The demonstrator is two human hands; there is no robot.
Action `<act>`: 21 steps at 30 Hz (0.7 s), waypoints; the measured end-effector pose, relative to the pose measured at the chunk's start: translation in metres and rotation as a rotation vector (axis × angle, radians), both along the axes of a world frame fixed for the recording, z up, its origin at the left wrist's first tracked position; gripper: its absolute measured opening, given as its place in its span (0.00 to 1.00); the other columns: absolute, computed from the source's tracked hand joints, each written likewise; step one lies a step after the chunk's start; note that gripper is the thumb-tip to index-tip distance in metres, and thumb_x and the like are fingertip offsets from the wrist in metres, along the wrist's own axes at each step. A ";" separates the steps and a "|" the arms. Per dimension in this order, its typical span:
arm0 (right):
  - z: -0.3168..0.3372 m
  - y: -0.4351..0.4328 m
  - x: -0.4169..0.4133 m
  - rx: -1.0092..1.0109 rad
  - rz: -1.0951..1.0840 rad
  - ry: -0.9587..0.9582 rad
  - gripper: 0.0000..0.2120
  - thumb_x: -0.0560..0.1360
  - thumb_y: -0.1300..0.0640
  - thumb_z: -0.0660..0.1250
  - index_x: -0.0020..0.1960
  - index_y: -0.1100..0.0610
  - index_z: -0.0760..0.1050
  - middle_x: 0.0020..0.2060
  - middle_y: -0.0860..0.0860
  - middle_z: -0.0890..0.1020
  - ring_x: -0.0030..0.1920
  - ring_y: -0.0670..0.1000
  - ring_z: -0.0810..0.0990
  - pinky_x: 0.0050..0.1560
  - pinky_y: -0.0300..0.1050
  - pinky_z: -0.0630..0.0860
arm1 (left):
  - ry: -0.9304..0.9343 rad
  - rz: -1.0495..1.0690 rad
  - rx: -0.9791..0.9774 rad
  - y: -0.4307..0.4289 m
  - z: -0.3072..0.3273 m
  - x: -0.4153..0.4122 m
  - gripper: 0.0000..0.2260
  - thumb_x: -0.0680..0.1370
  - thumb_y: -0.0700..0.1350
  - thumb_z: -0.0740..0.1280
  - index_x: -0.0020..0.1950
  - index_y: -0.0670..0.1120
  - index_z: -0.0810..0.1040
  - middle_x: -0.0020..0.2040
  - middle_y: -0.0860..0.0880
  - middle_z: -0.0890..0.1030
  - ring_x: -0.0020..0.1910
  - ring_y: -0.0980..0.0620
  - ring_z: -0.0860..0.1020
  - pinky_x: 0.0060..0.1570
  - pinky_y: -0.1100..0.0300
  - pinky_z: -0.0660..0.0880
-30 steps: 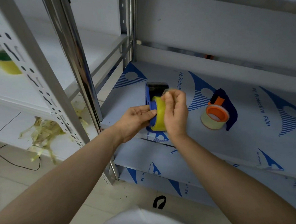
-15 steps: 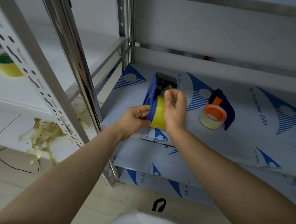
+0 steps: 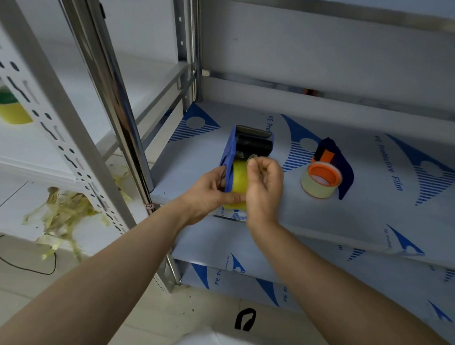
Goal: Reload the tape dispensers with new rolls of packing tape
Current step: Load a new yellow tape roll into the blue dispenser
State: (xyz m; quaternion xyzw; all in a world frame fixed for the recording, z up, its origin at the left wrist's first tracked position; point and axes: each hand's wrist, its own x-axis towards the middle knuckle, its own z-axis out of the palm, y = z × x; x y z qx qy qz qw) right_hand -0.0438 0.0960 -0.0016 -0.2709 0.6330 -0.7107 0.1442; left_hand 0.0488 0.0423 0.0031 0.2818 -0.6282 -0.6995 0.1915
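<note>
A blue tape dispenser [image 3: 246, 144] with a black roller stands on the steel shelf [image 3: 384, 201]. A yellowish roll of packing tape [image 3: 239, 178] sits in it. My left hand [image 3: 209, 192] grips the dispenser and roll from the left side. My right hand [image 3: 263, 186] is to the right of the roll, and its thumb and fingers pinch the loose tape end near the roller. A second blue dispenser [image 3: 339, 164] with an orange-cored tape roll [image 3: 321, 178] lies to the right on the same shelf.
A chrome upright post [image 3: 107, 81] stands at the shelf's left front corner. Another yellow tape roll [image 3: 7, 107] sits on a white shelf at far left, with shredded tape scraps [image 3: 59, 213] below it. A black cable [image 3: 20, 265] lies on the floor.
The dispenser has tilted upright so its black roller faces me. My right hand has lifted off the roll's top and now pinches the tape end by the roller.
</note>
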 end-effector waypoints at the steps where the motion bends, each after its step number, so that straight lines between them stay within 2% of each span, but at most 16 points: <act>1: 0.003 0.001 -0.001 -0.021 0.012 0.040 0.12 0.76 0.61 0.64 0.40 0.45 0.70 0.50 0.55 0.74 0.49 0.48 0.75 0.55 0.42 0.74 | 0.007 0.014 -0.011 -0.001 0.003 -0.001 0.18 0.70 0.29 0.69 0.59 0.37 0.72 0.45 0.48 0.80 0.43 0.55 0.81 0.43 0.66 0.78; 2: 0.005 0.001 -0.002 -0.034 0.032 0.084 0.12 0.75 0.61 0.65 0.40 0.45 0.71 0.49 0.54 0.73 0.49 0.45 0.75 0.56 0.41 0.74 | 0.008 0.031 -0.025 -0.001 0.004 -0.002 0.18 0.70 0.29 0.70 0.58 0.37 0.72 0.45 0.49 0.80 0.42 0.58 0.81 0.43 0.67 0.77; 4: 0.003 0.001 -0.005 -0.020 0.074 0.172 0.08 0.74 0.61 0.66 0.41 0.50 0.73 0.49 0.55 0.73 0.48 0.37 0.73 0.55 0.33 0.72 | -0.014 0.052 -0.048 0.000 0.004 -0.003 0.16 0.70 0.29 0.69 0.55 0.38 0.73 0.43 0.50 0.79 0.39 0.61 0.80 0.41 0.70 0.76; 7: -0.007 0.003 -0.006 0.019 0.091 0.201 0.02 0.74 0.61 0.68 0.45 0.55 0.76 0.49 0.52 0.73 0.46 0.32 0.73 0.51 0.25 0.70 | -0.061 0.056 -0.055 0.005 -0.004 -0.007 0.14 0.71 0.29 0.68 0.54 0.39 0.72 0.42 0.49 0.79 0.39 0.58 0.79 0.41 0.69 0.77; 9: -0.007 0.003 -0.006 0.023 0.100 0.192 0.02 0.73 0.61 0.68 0.46 0.58 0.77 0.47 0.49 0.72 0.45 0.32 0.73 0.50 0.25 0.71 | -0.068 0.088 -0.060 0.008 -0.007 -0.011 0.16 0.70 0.29 0.69 0.54 0.40 0.72 0.42 0.50 0.79 0.40 0.57 0.79 0.40 0.70 0.77; 12: -0.002 0.001 -0.005 0.032 0.120 0.210 0.04 0.72 0.60 0.69 0.47 0.59 0.80 0.46 0.48 0.74 0.45 0.36 0.75 0.52 0.30 0.74 | -0.041 0.186 -0.081 0.012 -0.010 -0.017 0.17 0.68 0.29 0.71 0.49 0.45 0.71 0.39 0.52 0.78 0.34 0.63 0.78 0.34 0.73 0.75; 14: 0.000 0.002 -0.006 0.031 0.114 0.246 0.05 0.72 0.60 0.70 0.47 0.59 0.81 0.45 0.48 0.75 0.46 0.38 0.75 0.51 0.28 0.72 | -0.032 0.251 -0.075 0.011 -0.013 -0.017 0.18 0.67 0.31 0.73 0.52 0.44 0.71 0.40 0.52 0.78 0.37 0.58 0.79 0.35 0.71 0.76; 17: 0.000 0.009 -0.011 0.045 0.099 0.421 0.07 0.71 0.59 0.70 0.47 0.60 0.82 0.44 0.40 0.73 0.49 0.44 0.75 0.50 0.25 0.69 | -0.013 0.270 -0.067 0.006 -0.015 -0.013 0.18 0.68 0.34 0.74 0.52 0.46 0.72 0.41 0.52 0.80 0.40 0.55 0.80 0.38 0.69 0.78; 21: 0.007 0.019 -0.013 0.029 0.215 0.633 0.10 0.73 0.57 0.66 0.47 0.62 0.82 0.43 0.48 0.79 0.45 0.43 0.77 0.47 0.29 0.74 | -0.036 0.262 -0.135 0.001 -0.015 -0.008 0.17 0.68 0.36 0.74 0.54 0.43 0.73 0.40 0.52 0.80 0.34 0.64 0.79 0.36 0.72 0.75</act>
